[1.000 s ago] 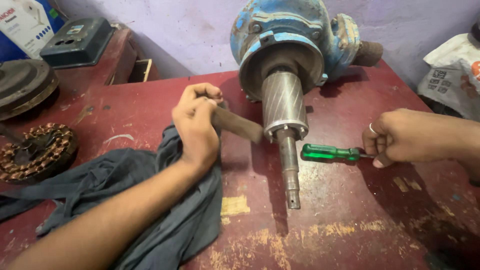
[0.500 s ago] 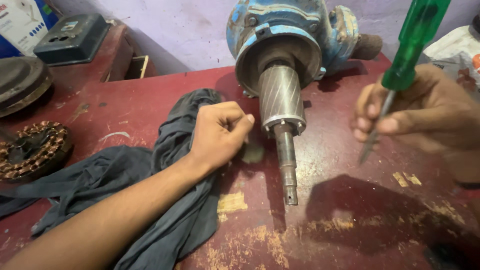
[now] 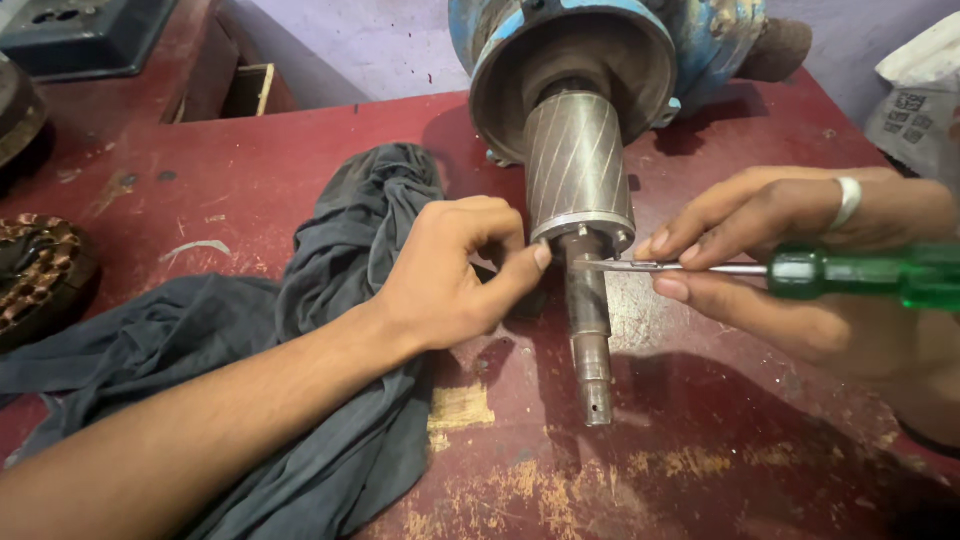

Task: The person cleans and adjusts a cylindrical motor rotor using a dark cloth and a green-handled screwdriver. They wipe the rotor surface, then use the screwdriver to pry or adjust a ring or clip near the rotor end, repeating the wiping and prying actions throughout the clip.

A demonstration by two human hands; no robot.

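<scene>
A blue motor housing (image 3: 560,40) lies on a dark red table (image 3: 300,170), its grey ribbed rotor (image 3: 578,165) and steel shaft (image 3: 590,330) pointing toward me. My right hand (image 3: 800,260), with a ring on one finger, grips a green-handled screwdriver (image 3: 860,275). The screwdriver lies level, its tip touching the shaft just below the rotor's end. My left hand (image 3: 450,275) rests on the table left of the shaft, fingers curled, thumb tip close to the rotor's end. Whether it holds anything is hidden.
A crumpled dark grey cloth (image 3: 320,330) lies under my left forearm. A copper-wound stator (image 3: 35,275) sits at the left edge, a dark box (image 3: 85,35) at the back left, and a white printed bag (image 3: 920,110) at the right.
My right hand lowered the screwdriver from upright to level and brought its tip to the shaft. My left hand slid right, closer to the rotor. The view moved closer.
</scene>
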